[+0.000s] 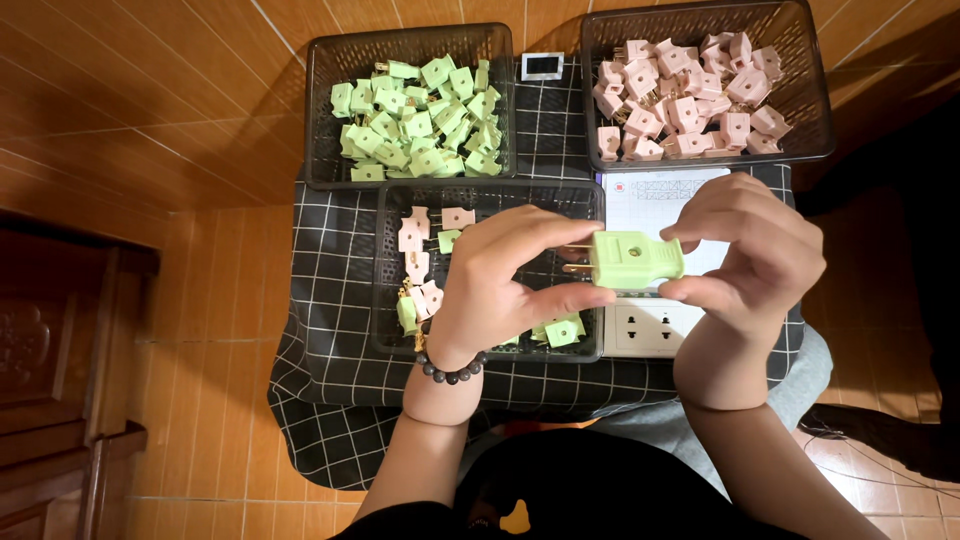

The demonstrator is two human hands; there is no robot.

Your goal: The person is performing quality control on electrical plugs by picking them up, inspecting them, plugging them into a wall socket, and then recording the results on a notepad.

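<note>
Hands meet over the middle of a black cloth with a white grid [330, 420] that covers a low table, and between them sits a pale green plastic two-pin plug [634, 258], lying level with its brass pins pointing toward the person's left. The left hand [500, 285], with a dark bead bracelet [450, 368] at the wrist, has its grip clamped on the pin end of the plug, thumb below and fingers above. The right hand [755, 255] has its grip closed on the plug's other end, fingers curled over the top and thumb beneath. Under the left hand lies a dark mesh plastic basket [390, 340] holding a few loose pink and green plug parts. Just beside it, under the right hand, a white socket strip [650, 328] rests on the cloth, with a white printed sheet [655, 195] above it. At the far edge stand two more dark mesh baskets: the left basket [325, 110] is heaped with green plugs, the right basket [810, 110] with pink plugs. A small white-framed square object [542, 66] sits between them.
</note>
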